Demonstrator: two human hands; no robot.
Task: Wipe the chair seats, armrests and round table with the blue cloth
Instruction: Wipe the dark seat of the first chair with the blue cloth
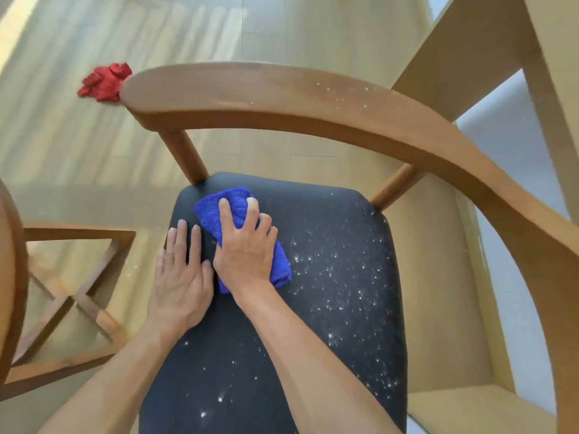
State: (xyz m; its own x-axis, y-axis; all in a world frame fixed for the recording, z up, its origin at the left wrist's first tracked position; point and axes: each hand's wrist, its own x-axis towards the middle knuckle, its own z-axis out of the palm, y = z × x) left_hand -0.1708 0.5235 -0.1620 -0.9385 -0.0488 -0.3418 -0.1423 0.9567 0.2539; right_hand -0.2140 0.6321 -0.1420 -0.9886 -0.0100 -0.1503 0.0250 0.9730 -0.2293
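A black chair seat (332, 277) fills the middle of the head view, speckled with white crumbs on its right and near parts. The folded blue cloth (219, 211) lies on the far left part of the seat. My right hand (246, 245) presses on the cloth with curled fingers gripping it. My left hand (180, 277) rests flat on the seat's left edge, fingers straight, just beside the cloth. The wooden armrest and backrest rail (282, 95) curves above the seat, with white specks near its right part.
A red cloth (105, 83) lies crumpled on the pale wood floor beyond the chair. At the left, a round wooden table edge (9, 277) and its crossed base (72, 296) stand close to the chair. A pale wooden frame (488, 57) rises at the right.
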